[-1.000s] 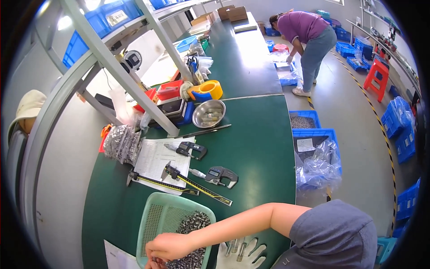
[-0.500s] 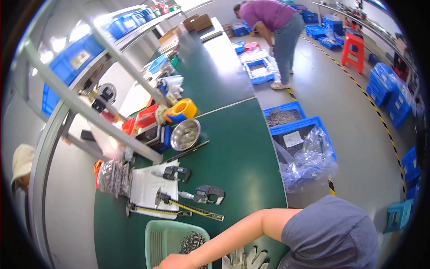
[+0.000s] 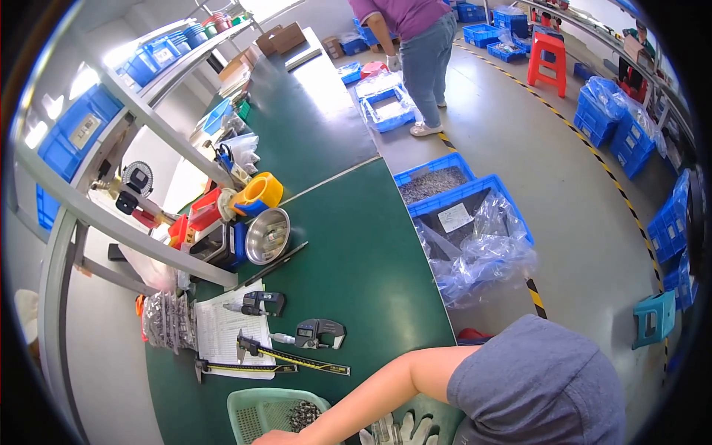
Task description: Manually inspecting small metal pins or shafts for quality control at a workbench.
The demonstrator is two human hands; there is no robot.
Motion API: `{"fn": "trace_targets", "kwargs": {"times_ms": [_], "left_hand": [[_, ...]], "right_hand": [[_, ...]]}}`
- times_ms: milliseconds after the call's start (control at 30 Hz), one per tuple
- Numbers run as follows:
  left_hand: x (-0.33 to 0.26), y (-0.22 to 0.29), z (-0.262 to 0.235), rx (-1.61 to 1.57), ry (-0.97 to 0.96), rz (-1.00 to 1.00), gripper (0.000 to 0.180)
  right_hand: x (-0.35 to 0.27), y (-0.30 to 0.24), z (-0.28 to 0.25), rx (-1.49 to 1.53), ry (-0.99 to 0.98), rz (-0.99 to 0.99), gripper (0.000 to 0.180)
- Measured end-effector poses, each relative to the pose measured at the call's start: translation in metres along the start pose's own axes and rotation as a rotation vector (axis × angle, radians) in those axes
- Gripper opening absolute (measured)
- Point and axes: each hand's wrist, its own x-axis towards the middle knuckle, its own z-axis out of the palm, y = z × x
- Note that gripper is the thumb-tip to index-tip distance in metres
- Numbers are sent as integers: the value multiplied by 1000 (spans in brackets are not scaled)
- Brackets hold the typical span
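Note:
My right arm reaches from the lower right across the green bench, and my right hand (image 3: 273, 437) sits at the bottom edge, mostly cut off, over a pale green mesh basket (image 3: 252, 409). Small dark metal parts (image 3: 302, 415) lie in the basket. The fingers are out of frame, so I cannot tell their grip. White gloves (image 3: 404, 430) lie just under the forearm. A yellow-and-black caliper (image 3: 293, 360) and a grey micrometer (image 3: 320, 334) rest beyond the basket. My left hand is not in view.
A second micrometer (image 3: 259, 300) lies on a paper sheet (image 3: 219, 330), beside a bag of metal parts (image 3: 167, 320). A steel bowl (image 3: 267, 236) and a yellow roll (image 3: 259, 193) stand by the shelf frame. Blue crates (image 3: 460, 196) with plastic bags line the aisle. Another person (image 3: 419, 44) stands far off.
The view has tilted up toward the aisle, so the bench things slid down the picture. My right hand and the basket have dropped to the bottom edge, the hand now mostly hidden.

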Motion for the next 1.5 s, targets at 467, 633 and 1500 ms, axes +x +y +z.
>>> {"fn": "trace_targets", "kwargs": {"times_ms": [467,633,1500], "left_hand": [[0,-23,8,-937,441,-45,14],[-10,-17,10,-1405,458,-29,18],[-12,-23,21,-1114,720,-36,18]], "right_hand": [[-5,0,9,-121,-88,-107,32],[-6,-1,7,-163,-137,-60,32],[-5,11,19,-342,-65,-325,32]]}}
